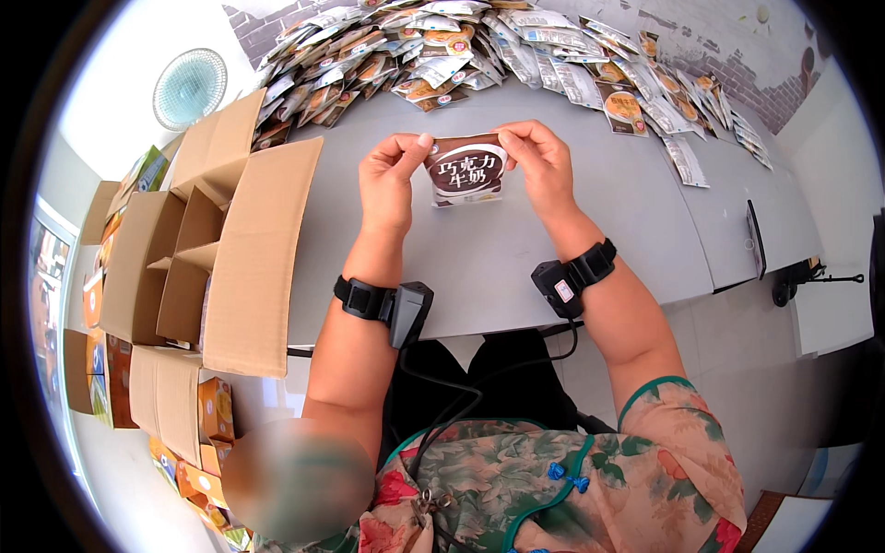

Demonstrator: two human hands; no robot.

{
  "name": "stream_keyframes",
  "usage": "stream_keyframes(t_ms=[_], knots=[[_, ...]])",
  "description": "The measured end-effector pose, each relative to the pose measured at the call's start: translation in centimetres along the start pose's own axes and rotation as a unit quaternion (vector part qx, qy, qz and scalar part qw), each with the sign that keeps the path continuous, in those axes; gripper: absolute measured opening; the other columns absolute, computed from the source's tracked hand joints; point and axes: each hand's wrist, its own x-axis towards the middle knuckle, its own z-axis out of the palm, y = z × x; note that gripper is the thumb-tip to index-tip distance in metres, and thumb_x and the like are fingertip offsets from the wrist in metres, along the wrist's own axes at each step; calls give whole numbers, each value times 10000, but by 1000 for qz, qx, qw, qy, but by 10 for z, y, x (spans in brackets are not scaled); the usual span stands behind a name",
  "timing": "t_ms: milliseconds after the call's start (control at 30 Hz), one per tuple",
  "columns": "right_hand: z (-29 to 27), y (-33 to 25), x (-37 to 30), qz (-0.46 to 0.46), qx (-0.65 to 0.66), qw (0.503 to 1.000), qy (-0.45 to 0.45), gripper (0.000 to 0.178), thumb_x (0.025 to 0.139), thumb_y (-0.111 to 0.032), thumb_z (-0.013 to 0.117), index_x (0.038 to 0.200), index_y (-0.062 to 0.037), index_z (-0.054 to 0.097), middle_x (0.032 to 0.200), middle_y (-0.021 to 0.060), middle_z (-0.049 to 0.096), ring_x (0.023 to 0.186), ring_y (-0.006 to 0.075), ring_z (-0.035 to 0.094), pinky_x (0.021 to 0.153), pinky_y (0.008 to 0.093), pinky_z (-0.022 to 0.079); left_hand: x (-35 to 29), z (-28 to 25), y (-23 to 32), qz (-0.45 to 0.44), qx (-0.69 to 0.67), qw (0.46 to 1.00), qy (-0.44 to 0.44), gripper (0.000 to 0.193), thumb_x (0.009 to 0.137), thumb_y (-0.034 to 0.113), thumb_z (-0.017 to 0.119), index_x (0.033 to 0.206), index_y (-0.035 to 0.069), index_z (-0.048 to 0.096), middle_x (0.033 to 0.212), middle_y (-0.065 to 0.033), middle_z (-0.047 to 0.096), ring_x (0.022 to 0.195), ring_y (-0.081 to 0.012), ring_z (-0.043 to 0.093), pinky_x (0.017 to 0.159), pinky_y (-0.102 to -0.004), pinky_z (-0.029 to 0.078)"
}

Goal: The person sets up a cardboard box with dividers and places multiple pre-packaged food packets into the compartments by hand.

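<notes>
A brown-and-white packet (466,171) with large printed lettering hangs upright between my hands, over the grey table. My left hand (392,175) pinches its upper left corner between thumb and fingers. At the upper right corner, my right hand (537,164) grips it the same way. The packet looks flat, with a clear or pale lower edge. Each wrist wears a black strap with a small dark box on it, and cables run down from these toward my lap.
Heaped packets (442,55) cover the far side of the table (572,267), spreading to the right. An open cardboard box (263,267) with dividers stands at the left. Smaller orange boxes (216,408) sit below it. A thin dark panel (755,240) stands at the right edge.
</notes>
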Motion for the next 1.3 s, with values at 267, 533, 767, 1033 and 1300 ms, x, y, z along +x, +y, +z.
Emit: stream_keyframes(t_ms=[267,533,767,1033,1300], knots=[[-6,0,4,72,25,997,8,198,901,-182,536,905,-13,639,841,30,646,651,60,485,606,201,397,2,1,-1,-52,-52,997,-14,227,878,238,586,886,19,646,811,-30,642,800,-111,562,810,-269,419],[-9,7,7,111,92,988,55,188,886,-191,567,905,-21,646,772,-8,621,631,38,470,558,187,369,-4,6,-14,-233,59,962,-132,312,756,105,714,1028,9,594,895,-38,652,796,-109,593,751,-256,460],[-11,10,8,160,117,978,63,177,881,-216,586,922,-48,629,819,-15,620,719,43,526,616,188,396,-3,5,-21,-265,31,956,-119,204,779,69,682,961,11,610,878,-52,662,730,-114,616,616,-251,500],[-1,22,2,205,-14,973,-102,320,825,-270,662,974,3,584,850,37,620,720,75,546,616,212,425,2,2,-23,-242,-116,963,-33,159,798,56,654,939,-1,606,855,-79,657,690,-142,630,598,-271,523],[2,29,-1,173,12,981,-90,221,824,-156,649,924,32,592,828,53,628,729,85,560,636,230,441,1,5,-23,-209,-64,976,-19,132,800,74,658,908,12,615,823,-53,643,660,-111,600,541,-233,480]])
